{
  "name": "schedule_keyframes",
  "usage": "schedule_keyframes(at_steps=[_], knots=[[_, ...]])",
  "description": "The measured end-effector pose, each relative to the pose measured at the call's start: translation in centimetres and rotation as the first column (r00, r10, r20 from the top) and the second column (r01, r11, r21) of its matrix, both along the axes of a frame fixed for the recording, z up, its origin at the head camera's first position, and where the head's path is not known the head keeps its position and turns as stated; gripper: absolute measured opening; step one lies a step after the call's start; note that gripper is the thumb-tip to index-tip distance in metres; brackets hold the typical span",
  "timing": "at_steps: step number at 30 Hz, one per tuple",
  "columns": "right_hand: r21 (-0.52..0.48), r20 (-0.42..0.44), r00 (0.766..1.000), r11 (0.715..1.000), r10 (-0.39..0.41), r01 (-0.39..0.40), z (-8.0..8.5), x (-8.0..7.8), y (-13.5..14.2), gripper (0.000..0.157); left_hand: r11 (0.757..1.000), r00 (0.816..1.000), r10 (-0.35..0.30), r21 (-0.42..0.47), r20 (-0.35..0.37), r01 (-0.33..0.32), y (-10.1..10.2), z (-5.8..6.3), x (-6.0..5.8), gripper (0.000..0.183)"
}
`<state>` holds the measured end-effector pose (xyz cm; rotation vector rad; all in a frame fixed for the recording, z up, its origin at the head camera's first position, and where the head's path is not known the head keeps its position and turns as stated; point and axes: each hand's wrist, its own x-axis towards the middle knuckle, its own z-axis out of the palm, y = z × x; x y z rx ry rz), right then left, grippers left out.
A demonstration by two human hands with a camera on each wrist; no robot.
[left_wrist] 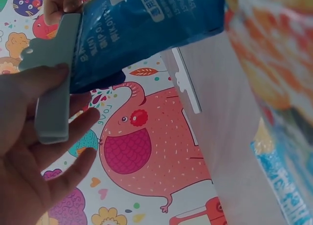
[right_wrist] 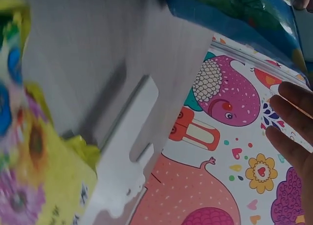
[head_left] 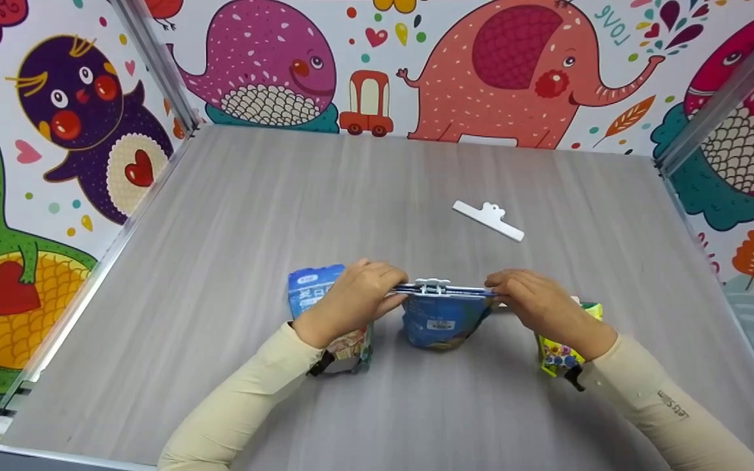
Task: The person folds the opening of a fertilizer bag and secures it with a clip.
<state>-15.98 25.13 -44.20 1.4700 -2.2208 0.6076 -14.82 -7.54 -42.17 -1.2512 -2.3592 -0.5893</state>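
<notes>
A blue bag (head_left: 446,324) hangs above the table, a pale bag clip (head_left: 432,288) lying across its top edge. My left hand (head_left: 354,297) holds the clip's left end. In the left wrist view, that hand's thumb presses on the clip (left_wrist: 54,107), with fingers behind it. At the right end, my right hand (head_left: 544,307) pinches the clip and bag edge; its fingertips (left_wrist: 71,5) show at the top of the left wrist view. Part of the right hand (right_wrist: 296,132) appears in the right wrist view, thumb hidden.
Left of the held bag, another blue-topped bag (head_left: 308,284) stands partly behind the left hand. A yellow bag (head_left: 557,353) is beneath the right wrist, with a white clip (right_wrist: 124,137) beside it in the right wrist view. Farther back lies a white clip (head_left: 488,221). Patterned walls enclose the table.
</notes>
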Motion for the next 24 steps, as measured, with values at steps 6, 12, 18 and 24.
schedule_keyframes(at_steps=[6,12,18,24], knots=[[-0.091,0.209,0.978,0.996,0.013,0.006,-0.7,0.5,-0.3,0.015,0.998,0.982,-0.042,0.051,0.183,0.033,-0.1,0.3,0.0,0.011],[-0.209,0.388,0.92,0.977,0.051,0.034,-1.3,0.8,-1.0,0.031,0.997,0.93,-0.047,0.068,0.364,0.024,-0.2,0.6,-0.1,0.012],[-0.293,0.479,0.878,0.943,0.0,0.16,-1.6,1.1,-1.2,0.024,0.997,0.88,-0.063,0.072,0.47,0.033,-0.1,0.6,-0.3,0.014],[-0.3,0.639,0.769,0.923,0.006,0.242,-1.3,1.4,-1.5,0.01,0.995,0.821,-0.067,0.094,0.567,0.017,0.1,0.6,-0.7,0.013]])
